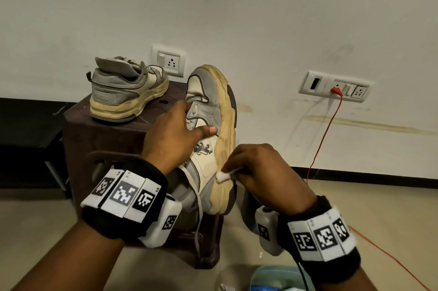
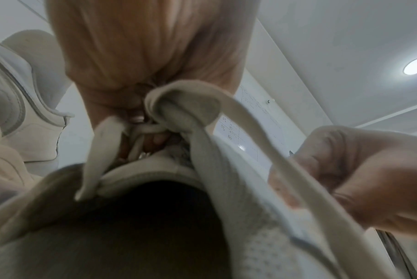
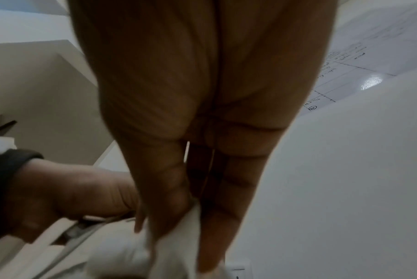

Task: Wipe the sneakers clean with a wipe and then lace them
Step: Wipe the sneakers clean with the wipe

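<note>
A grey and cream sneaker (image 1: 209, 110) with a yellowed sole is held up on end, toe pointing up. My left hand (image 1: 175, 131) grips its upper, fingers tucked among the eyelets and thumb across its side. A loose lace (image 1: 198, 196) hangs down from it. My right hand (image 1: 256, 169) pinches a folded white wipe (image 1: 224, 175) and presses it against the sole's edge near the heel. The second sneaker (image 1: 128, 91) stands on a dark stool. In the left wrist view the lace (image 2: 202, 105) loops over the sneaker's collar. In the right wrist view the wipe (image 3: 174, 245) shows below my fingers.
The dark brown plastic stool (image 1: 99, 139) stands against the wall at the left. A red cable (image 1: 324, 134) runs from a wall socket (image 1: 336, 88) down across the tiled floor. A light blue packet (image 1: 275, 279) lies at the bottom edge.
</note>
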The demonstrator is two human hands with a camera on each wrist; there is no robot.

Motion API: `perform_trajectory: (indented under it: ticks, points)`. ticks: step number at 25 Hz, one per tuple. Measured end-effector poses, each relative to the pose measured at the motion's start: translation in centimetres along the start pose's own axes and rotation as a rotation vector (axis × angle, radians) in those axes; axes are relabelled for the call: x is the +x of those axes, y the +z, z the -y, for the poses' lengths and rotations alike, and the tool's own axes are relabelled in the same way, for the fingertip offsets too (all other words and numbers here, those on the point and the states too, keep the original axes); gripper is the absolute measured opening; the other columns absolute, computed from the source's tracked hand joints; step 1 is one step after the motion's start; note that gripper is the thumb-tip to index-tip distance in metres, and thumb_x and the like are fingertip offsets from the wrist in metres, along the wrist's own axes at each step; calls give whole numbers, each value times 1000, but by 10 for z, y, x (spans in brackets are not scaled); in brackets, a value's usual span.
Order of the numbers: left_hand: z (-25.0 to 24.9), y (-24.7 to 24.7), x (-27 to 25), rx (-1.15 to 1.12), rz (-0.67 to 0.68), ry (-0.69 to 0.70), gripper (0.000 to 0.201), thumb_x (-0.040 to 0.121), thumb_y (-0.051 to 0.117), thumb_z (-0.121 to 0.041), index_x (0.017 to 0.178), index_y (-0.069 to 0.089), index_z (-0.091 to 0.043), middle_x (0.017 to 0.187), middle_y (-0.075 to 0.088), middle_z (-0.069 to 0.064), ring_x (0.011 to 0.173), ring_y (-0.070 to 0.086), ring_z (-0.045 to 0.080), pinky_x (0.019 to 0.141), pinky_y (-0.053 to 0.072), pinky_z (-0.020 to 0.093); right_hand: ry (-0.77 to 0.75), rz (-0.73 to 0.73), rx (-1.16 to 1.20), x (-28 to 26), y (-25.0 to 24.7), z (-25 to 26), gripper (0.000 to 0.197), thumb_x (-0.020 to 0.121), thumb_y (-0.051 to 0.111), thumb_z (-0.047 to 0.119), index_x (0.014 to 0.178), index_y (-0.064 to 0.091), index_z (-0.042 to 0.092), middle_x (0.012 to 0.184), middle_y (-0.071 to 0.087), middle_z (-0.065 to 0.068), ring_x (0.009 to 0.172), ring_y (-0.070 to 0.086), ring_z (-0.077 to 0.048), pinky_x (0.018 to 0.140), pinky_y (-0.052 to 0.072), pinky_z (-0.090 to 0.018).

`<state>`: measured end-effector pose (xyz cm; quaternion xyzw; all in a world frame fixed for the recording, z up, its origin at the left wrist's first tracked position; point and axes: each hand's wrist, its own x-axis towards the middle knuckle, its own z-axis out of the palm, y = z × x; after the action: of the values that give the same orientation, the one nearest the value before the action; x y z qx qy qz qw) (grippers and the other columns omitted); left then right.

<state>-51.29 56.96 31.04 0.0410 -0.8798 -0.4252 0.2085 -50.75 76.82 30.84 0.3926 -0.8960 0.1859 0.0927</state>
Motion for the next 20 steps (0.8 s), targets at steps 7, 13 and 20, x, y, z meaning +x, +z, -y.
perform_trajectory:
  ticks: [7,13,20]
  points:
    - [-4,1,1,-9,-13,1,53,71,73,-55,111,57,-24,106,68,-7,97,63,17,85,52,41,87,-371,31,9,16,3,17,78,73,6,94,75,14,92,69,-2,82,65,-17,72,56,-37]
    - [6,-1,8,-156,-30,-38,49,71,77,-48,109,62,-21,102,70,-7,94,66,13,86,54,42,17,-31,-23,-7,-2,10,18,83,71,12,99,75,19,100,69,2,89,64,-14,78,54,-32]
    - [16,5,21,-371,-5,-155,54,64,76,-57,101,68,-20,96,74,-4,89,71,18,86,55,45,-8,-323,-47,2,3,15,14,83,66,12,94,75,12,93,68,-7,83,64,-25,69,56,-41]
